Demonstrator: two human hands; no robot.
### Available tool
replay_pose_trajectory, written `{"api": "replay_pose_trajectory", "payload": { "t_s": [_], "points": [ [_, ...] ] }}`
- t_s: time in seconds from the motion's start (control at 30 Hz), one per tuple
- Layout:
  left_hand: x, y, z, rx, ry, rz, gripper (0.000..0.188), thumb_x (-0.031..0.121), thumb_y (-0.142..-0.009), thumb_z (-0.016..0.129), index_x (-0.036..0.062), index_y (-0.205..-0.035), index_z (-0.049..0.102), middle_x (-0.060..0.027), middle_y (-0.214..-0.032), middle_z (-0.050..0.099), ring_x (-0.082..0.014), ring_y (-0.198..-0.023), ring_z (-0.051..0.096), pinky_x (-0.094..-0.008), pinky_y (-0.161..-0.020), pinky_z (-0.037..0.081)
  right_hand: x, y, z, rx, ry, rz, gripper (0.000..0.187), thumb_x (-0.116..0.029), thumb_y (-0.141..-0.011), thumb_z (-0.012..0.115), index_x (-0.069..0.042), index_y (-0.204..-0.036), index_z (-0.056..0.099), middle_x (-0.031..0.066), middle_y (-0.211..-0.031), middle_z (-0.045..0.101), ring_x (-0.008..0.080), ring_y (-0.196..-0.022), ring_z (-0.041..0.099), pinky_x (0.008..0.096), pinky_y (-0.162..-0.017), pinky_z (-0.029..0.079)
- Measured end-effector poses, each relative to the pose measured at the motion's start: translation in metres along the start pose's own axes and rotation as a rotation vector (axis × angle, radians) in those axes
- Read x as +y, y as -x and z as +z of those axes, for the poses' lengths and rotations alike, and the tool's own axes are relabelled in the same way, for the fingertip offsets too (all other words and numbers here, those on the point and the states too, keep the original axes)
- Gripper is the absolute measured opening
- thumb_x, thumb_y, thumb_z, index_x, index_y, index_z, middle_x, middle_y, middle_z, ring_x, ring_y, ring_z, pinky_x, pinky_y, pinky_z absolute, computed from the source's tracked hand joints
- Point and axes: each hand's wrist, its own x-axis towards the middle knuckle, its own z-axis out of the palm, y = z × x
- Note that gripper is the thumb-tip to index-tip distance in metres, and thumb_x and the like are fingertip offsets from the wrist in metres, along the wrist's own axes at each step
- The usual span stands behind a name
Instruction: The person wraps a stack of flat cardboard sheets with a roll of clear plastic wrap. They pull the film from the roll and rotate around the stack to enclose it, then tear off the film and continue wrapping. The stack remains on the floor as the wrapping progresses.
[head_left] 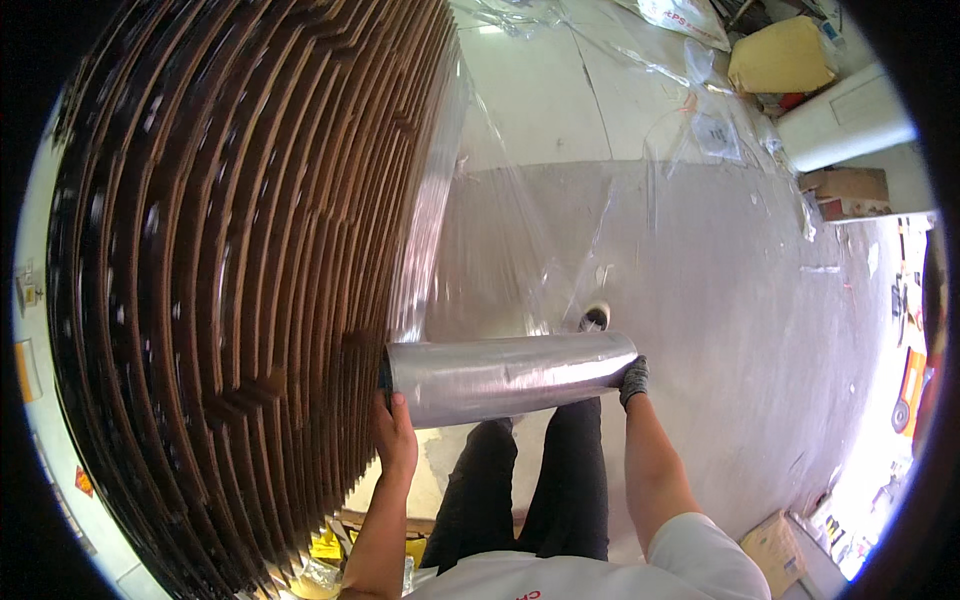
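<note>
— What's the floor [720, 300] like?
— Grey concrete, loose film and boxes [780, 55] at its edges.
— And the hands?
— Left hand [393, 435] and gloved right hand [633, 380] clamp the ends of a wrap roll [510, 378], level beside the cardboard stack [240, 270].

A roll of clear stretch film [512, 378] is held roughly horizontal. Film is drawn from it onto stacked flat cardboard [250, 270].
</note>
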Motion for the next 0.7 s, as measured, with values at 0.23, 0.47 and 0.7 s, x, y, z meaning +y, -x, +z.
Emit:
{"api": "replay_pose_trajectory", "payload": {
  "t_s": [0.23, 0.47, 0.7],
  "points": [
    [-0.078, 0.086, -0.069, 0.084, -0.128, 0.082, 0.063, 0.048, -0.101, 0.04, -0.0094, -0.126, 0.049, -0.0335, -0.12, 0.054, -0.0476, -0.109, 0.052, -0.0484, -0.094, 0.04, 0.131, 0.084, -0.063, 0.051, -0.101, 0.058, 0.071, -0.06, -0.096, 0.036, -0.002, -0.135, 0.052, 0.012, -0.138, 0.053, 0.0272, -0.118, 0.052, 0.0417, -0.102, 0.041],
    [-0.161, 0.159, -0.112, -0.01, -0.109, 0.378, 0.062, 0.048, -0.102, 0.036, -0.0112, -0.11, 0.053, -0.0325, -0.094, 0.055, -0.0489, -0.084, 0.054, -0.0523, -0.075, 0.042, 0.263, 0.165, -0.127, 0.002, -0.512, 0.026, 0.067, -0.059, -0.098, 0.031, -0.006, -0.131, 0.057, 0.0088, -0.131, 0.059, 0.0253, -0.117, 0.055, 0.0423, -0.102, 0.042],
    [-0.267, 0.197, -0.135, -0.085, -0.173, 0.726, 0.067, 0.058, -0.099, 0.032, -0.0058, -0.105, 0.051, -0.0281, -0.09, 0.051, -0.0464, -0.083, 0.051, -0.0517, -0.074, 0.04, 0.463, 0.195, -0.139, 0.03, -0.735, 0.075, 0.058, -0.055, -0.096, 0.037, -0.011, -0.126, 0.059, 0.0095, -0.128, 0.061, 0.0287, -0.115, 0.057, 0.0466, -0.098, 0.046]
  ]
}}
